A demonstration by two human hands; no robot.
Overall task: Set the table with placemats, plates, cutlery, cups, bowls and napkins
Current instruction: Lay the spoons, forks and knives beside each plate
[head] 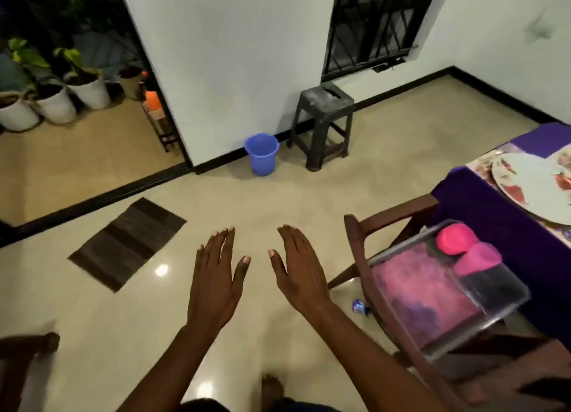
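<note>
My left hand (216, 275) and my right hand (299, 266) are stretched out flat over the floor, palms down, fingers straight, holding nothing. To the right, a clear plastic box (448, 297) sits on a wooden chair (370, 272); inside it are pink cups or bowls (455, 240) and folded pink cloth. Beyond the chair stands the table with a purple cloth (482, 207). A floral placemat (482, 164) lies on it with a patterned plate (531, 189) on top. Both hands are well left of the box and the table.
A dark stool (324, 124) and a blue bucket (261, 158) stand by the white wall. A dark mat (126, 245) lies on the tiled floor at left. Potted plants (55, 99) sit past the doorway. A small blue wrapper (360, 306) lies near the chair leg.
</note>
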